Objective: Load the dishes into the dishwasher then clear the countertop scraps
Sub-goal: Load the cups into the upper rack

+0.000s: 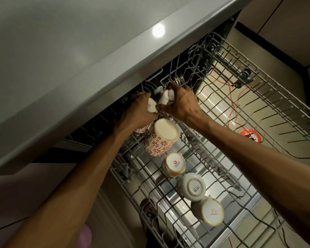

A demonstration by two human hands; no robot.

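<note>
Right hand (pixel 183 102): grip curled tightly round a small white cup (pixel 166 97) at the centre of the frame, fingers wrapped over its far side. Left hand (pixel 138 111): grip closed round a second white cup (pixel 151 107), whose rim shows between thumb and fingers. The two cups sit just beside each other, almost touching, at the back of the upper rack (pixel 258 90), directly under the overhanging edge of the surface (pixel 79 59) that fills the upper left of the frame.

Just below the hands, a tall mug with red flower print (pixel 159 140) stands upside down, and the left wrist hides part of another patterned cup. Three more white cups (pixel 174 164) (pixel 191 187) (pixel 210 211) follow in a row toward the lower right, all bottom up and close together.

The right half of the rack, in the upper right of the frame, holds only bare wire prongs. Through the wires show the steel door (pixel 183 154) below, a red cable (pixel 231 93) and a red roll of tape (pixel 250 136).
</note>
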